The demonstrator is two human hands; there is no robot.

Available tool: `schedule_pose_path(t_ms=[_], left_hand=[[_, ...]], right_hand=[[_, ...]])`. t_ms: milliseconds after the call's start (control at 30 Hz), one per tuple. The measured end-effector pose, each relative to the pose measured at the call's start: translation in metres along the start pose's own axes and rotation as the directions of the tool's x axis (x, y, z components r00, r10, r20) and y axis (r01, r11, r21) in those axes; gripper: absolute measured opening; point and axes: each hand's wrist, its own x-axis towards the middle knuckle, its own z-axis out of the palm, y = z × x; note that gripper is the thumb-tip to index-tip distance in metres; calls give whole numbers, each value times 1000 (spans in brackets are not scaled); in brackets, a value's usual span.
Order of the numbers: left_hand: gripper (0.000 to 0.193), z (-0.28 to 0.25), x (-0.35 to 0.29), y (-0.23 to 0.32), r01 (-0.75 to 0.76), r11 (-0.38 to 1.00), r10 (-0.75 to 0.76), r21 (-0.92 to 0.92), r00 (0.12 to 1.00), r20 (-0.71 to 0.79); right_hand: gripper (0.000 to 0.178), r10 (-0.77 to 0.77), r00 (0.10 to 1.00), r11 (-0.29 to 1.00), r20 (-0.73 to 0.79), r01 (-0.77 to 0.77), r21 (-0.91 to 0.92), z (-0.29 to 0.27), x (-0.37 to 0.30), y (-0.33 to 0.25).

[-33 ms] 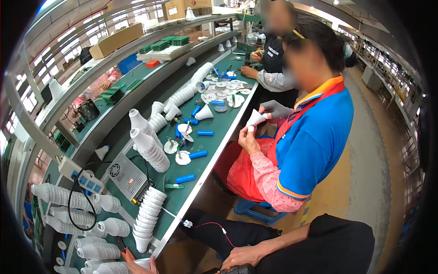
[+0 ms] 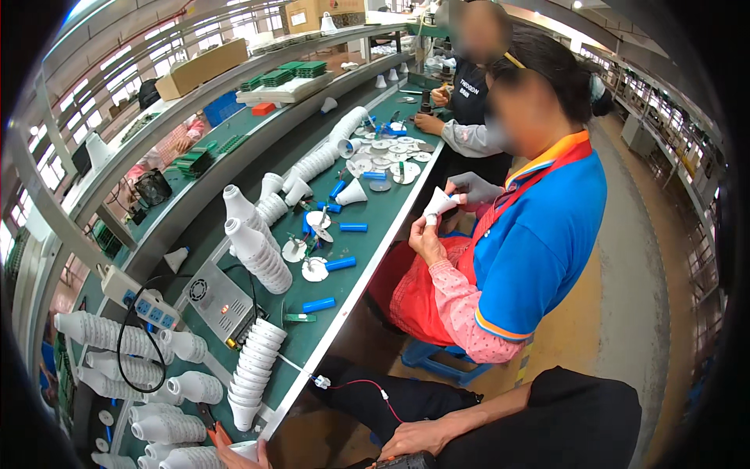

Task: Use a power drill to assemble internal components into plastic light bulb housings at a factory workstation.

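At the lower edge, my left hand (image 2: 234, 454) is closed on a white cone-shaped lamp housing (image 2: 248, 449), partly cut off by the picture edge. Orange-handled pliers (image 2: 217, 432) lie against its fingers. My right hand (image 2: 412, 439) is low over my dark-clothed lap, fingers bent down; a dark object (image 2: 414, 461) shows beneath it, its kind unclear. A thin red wire (image 2: 367, 382) runs from a white connector (image 2: 321, 381) toward this hand. Nested white housings (image 2: 254, 363) stand in a leaning stack beside the table edge, near my left hand.
On the green table are a metal power supply (image 2: 220, 301), a power strip (image 2: 137, 297), blue cylindrical cells (image 2: 319, 304), white discs (image 2: 315, 270) and more housing stacks (image 2: 258, 254). A co-worker in blue (image 2: 539, 242) sits to the right, holding a white housing (image 2: 439, 204); another person (image 2: 473, 102) works beyond.
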Motion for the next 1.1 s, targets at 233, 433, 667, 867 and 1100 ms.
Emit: schedule_pose_path(t_ms=[233,433,667,867,1100], left_hand=[[65,-22,-26,6,152,928,-161,-341,987,0],[65,6,-65,-16,438,381,-610,-815,781,134],[76,45,-137,-1,143,-635,-500,-759,673,545],[73,61,-169,9,85,-643,-577,-761,599,555],[64,75,-175,13,225,-536,-659,-813,490,570]], right_hand=[[45,62,996,997,60,-64,45,5,1,-4],[39,93,996,990,-3,-93,-103,-20,12,-13],[23,132,991,991,13,-132,-10,-17,18,-14],[20,62,998,994,13,-63,84,5,19,-10],[27,70,997,994,18,-72,83,3,12,-3]])
